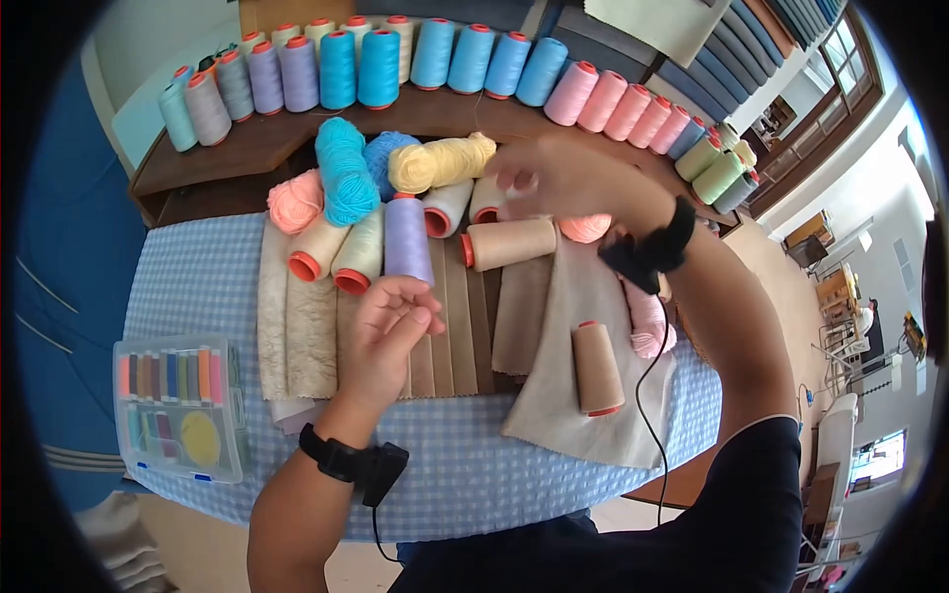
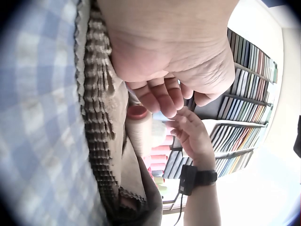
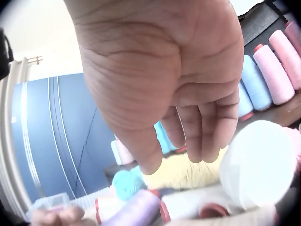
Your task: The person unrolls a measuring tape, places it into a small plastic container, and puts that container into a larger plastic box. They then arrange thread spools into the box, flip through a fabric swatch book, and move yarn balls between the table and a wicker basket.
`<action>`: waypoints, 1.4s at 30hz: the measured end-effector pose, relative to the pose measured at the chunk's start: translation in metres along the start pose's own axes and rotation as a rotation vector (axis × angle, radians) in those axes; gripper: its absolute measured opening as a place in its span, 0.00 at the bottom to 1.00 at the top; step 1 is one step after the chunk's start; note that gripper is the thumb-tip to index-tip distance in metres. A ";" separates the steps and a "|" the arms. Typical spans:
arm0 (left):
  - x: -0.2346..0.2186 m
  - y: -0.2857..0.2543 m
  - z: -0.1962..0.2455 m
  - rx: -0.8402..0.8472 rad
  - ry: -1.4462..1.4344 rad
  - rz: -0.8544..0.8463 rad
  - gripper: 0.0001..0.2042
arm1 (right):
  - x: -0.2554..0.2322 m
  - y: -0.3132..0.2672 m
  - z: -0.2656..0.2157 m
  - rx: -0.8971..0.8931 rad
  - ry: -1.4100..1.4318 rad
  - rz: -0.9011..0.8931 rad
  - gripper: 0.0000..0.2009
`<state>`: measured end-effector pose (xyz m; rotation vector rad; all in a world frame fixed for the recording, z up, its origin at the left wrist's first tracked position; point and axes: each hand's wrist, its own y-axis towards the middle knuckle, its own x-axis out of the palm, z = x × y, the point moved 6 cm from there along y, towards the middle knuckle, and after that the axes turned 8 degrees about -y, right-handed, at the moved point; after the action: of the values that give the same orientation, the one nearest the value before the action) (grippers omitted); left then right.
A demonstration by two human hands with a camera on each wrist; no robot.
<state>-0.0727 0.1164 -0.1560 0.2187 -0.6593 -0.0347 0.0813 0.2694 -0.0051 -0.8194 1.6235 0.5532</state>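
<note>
My left hand (image 1: 393, 326) hovers over the fabric at the near end of a lilac thread cone (image 1: 407, 242), its fingers loosely bent around nothing. The left wrist view shows the same loose fingers (image 2: 162, 96). Reaching across the back of the pile, my right hand (image 1: 578, 178) has relaxed fingers over a pale yellow yarn skein (image 1: 440, 163). No object shows in its palm in the right wrist view, where a whitish rounded thing (image 3: 256, 165) stands beside the fingers. Below that hand lies a beige thread cone (image 1: 514, 242); part of a peach yarn ball (image 1: 585, 228) shows by the wrist.
Turquoise yarn (image 1: 346, 173) and several cones lie on fabric swatches. Another beige cone (image 1: 596, 371) rests on a grey cloth (image 1: 539, 395) at right. A clear plastic case (image 1: 237, 435) sits on the checked tablecloth (image 1: 445, 445). Thread cones line a curved brown shelf (image 1: 267, 148).
</note>
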 end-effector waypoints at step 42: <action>-0.021 0.001 -0.002 -0.057 -0.699 0.121 0.21 | 0.078 0.032 -0.061 -0.033 0.340 -0.080 0.43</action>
<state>-0.0881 0.1197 -0.1695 0.1065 -1.3646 -0.0123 0.0117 0.2290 -0.0707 -1.0406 1.8834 0.3990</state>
